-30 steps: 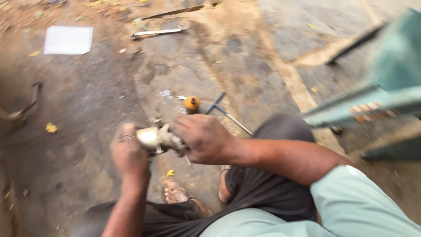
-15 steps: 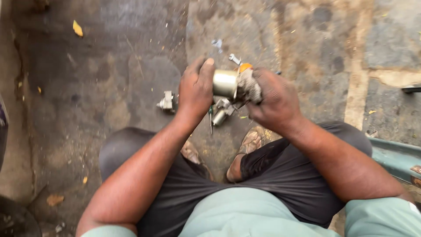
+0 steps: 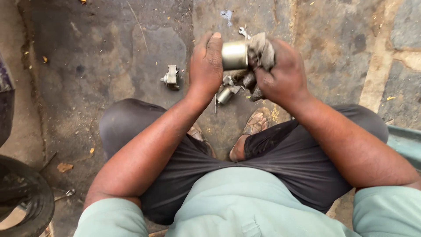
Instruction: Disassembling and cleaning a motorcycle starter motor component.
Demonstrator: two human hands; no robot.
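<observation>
We are squatting over stained concrete, both hands raised in front of the knees. Our left hand (image 3: 206, 66) is closed around a short metal cylinder (image 3: 234, 55), thumb up along its near side and fingers wrapped behind. Our right hand (image 3: 280, 72) is clenched on a dirty grey rag (image 3: 262, 50), which is pressed against the cylinder's right end.

Change noted — half a second ago the cylinder sat lower between the hands, with the rag bunched at the same end; now it is held a little higher and more squarely, its pale brass-coloured side turned to the camera. A second ago the hands were working the same part further to the left of the view, with an orange-handled tool lying beyond them; that tool is out of frame now. We judge the head has tipped down more than the hands have travelled.

Reading: the grip is unchanged and the rag has stayed on the part, so the wiping is continuing rather than finishing.

On the ground below the hands lies a small metal assembly (image 3: 226, 92); a second grey fitting (image 3: 170, 77) sits well apart to its left. A small spanner (image 3: 242, 31) lies just beyond the cylinder. A dark tyre (image 3: 22, 197) fills the lower left corner.
</observation>
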